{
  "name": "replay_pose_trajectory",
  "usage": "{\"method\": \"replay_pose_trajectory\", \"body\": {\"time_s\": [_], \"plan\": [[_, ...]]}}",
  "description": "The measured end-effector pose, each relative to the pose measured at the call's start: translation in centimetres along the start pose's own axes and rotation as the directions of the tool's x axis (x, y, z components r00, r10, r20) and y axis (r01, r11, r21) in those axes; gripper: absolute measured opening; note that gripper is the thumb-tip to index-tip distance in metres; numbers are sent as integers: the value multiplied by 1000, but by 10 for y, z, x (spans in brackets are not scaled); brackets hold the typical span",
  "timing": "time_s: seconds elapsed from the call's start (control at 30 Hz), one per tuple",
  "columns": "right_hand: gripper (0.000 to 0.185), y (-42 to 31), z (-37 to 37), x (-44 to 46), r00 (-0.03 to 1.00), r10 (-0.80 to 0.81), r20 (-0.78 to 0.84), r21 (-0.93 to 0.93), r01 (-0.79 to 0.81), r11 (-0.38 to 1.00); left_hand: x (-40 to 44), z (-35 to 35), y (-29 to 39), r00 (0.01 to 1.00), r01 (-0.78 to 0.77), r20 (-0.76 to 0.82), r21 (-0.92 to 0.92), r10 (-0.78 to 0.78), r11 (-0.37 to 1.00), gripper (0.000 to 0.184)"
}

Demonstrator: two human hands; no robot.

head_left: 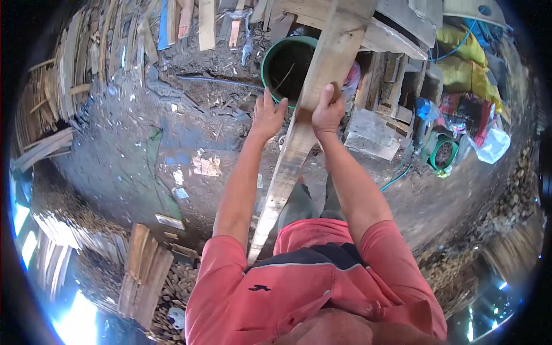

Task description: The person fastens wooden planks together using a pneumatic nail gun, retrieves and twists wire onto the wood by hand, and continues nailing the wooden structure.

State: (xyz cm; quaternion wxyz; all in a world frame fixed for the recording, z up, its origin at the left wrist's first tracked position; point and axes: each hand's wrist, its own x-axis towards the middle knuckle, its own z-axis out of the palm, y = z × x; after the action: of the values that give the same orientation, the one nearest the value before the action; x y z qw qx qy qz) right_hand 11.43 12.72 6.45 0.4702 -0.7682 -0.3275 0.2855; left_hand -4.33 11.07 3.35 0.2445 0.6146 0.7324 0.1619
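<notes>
A long wooden plank runs from the top of the head view down to the lower left, passing beside my body. My right hand holds the plank's right edge, thumb up along it and the other fingers hidden under the wood. To the left of the plank, my left hand has its fingers apart and holds nothing, close to the plank's left edge. Just beyond my left fingertips stands a green-rimmed bucket with dark contents and a thin stick inside, partly covered by the plank.
Wood strips lie along the top and left. Stacked boards stand at the right, near yellow sacks, a small green bucket and plastic bags. A teal hose lies on the floor. Planks lie at lower left.
</notes>
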Motion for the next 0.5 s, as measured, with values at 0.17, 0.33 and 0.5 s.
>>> {"method": "replay_pose_trajectory", "body": {"time_s": [0.17,0.33,0.5], "plan": [[50,-7,-4,3,999,3,34,-105,1,994,-57,-94,0,896,181,439,-226,-66,957,55],[57,-6,-8,2,998,20,63,22,-21,1000,-173,-148,-29,867,292,479,-261,-139,920,49],[48,-63,-48,-21,955,-220,197,-191,258,947,-233,-197,-33,868,202,485,-146,-108,968,46]]}}
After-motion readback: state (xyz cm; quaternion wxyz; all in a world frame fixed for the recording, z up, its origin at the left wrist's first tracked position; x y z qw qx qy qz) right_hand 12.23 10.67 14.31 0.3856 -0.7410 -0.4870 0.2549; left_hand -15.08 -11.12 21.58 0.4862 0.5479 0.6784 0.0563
